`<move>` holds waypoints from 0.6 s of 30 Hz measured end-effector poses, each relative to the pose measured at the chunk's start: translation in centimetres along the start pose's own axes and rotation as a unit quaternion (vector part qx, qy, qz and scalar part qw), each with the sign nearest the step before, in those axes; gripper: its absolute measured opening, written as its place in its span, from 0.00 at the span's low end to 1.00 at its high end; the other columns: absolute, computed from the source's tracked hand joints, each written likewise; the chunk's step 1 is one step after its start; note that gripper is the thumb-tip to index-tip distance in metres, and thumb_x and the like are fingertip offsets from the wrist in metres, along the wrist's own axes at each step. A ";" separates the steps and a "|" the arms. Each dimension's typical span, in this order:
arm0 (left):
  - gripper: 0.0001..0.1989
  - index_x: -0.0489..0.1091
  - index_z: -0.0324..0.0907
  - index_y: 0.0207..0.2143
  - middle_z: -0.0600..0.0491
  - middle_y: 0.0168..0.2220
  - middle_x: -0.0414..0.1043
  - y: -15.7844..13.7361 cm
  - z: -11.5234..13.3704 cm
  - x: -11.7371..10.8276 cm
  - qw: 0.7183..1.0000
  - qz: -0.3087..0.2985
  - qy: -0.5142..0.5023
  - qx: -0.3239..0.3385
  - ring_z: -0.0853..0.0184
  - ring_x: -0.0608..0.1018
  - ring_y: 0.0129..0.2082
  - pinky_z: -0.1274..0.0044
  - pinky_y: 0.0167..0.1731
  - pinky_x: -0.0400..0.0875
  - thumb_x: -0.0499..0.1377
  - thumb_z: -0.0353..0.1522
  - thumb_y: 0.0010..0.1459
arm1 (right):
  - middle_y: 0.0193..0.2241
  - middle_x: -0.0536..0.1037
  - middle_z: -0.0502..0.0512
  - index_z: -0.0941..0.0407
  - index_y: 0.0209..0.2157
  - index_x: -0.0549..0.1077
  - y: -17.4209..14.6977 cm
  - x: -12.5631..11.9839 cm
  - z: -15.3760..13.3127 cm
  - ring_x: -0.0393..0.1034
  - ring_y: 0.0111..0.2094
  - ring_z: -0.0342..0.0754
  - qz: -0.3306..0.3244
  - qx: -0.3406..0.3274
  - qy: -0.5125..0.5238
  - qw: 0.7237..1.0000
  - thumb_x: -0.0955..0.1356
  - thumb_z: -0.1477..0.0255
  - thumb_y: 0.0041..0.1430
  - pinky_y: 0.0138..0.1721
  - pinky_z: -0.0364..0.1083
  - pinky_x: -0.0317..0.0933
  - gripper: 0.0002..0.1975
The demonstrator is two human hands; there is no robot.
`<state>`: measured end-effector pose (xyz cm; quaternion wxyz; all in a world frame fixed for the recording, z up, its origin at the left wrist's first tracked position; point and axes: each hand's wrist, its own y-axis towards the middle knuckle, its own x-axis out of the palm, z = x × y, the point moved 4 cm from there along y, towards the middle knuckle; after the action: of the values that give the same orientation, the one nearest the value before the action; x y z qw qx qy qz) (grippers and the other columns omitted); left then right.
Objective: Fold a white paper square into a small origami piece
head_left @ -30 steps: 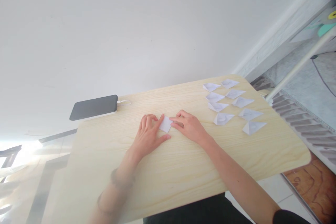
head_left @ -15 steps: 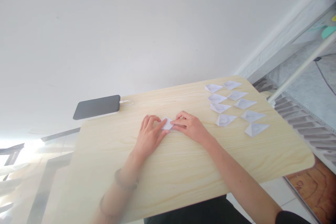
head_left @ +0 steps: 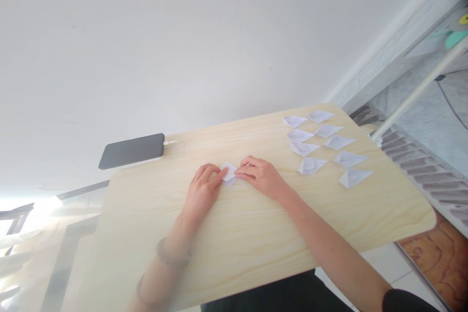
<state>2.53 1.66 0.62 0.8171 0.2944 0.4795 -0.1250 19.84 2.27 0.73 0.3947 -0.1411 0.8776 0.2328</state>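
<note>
A small folded piece of white paper (head_left: 229,172) is between my two hands, low over the middle of the table. My left hand (head_left: 203,186) pinches its left edge between thumb and fingers. From the other side, my right hand (head_left: 262,175) grips the right corner with thumb and forefinger. A loose flap shows at the paper's lower edge. To the right lie several folded white paper pieces (head_left: 312,166), pointed at one end, set out in two uneven columns.
The light wood table (head_left: 234,243) stands against a white wall (head_left: 204,48). A dark phone (head_left: 133,150) with a white cable (head_left: 174,143) plugged in lies at the table's back left. A white pole (head_left: 417,92) slants beyond the right edge.
My left thumb has drawn back from the paper's middle to its left edge. A lower flap of the paper now shows. The view has shifted slightly.
</note>
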 end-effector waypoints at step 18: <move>0.08 0.70 0.41 0.39 0.50 0.34 0.70 0.1 -0.3 0.1 0.998 0.007 -0.056 -0.041 0.63 0.68 0.40 0.70 0.42 0.66 0.53 0.31 0.59 | 0.30 0.70 0.52 0.55 0.31 0.74 0.3 0.7 0.2 0.64 0.36 0.45 0.055 0.047 0.057 0.996 0.65 0.70 0.56 0.39 0.45 0.60 0.06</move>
<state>2.37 1.95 0.47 0.8550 0.2568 0.4353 -0.1160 19.40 2.55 0.12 0.3373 -0.0873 0.9148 0.2045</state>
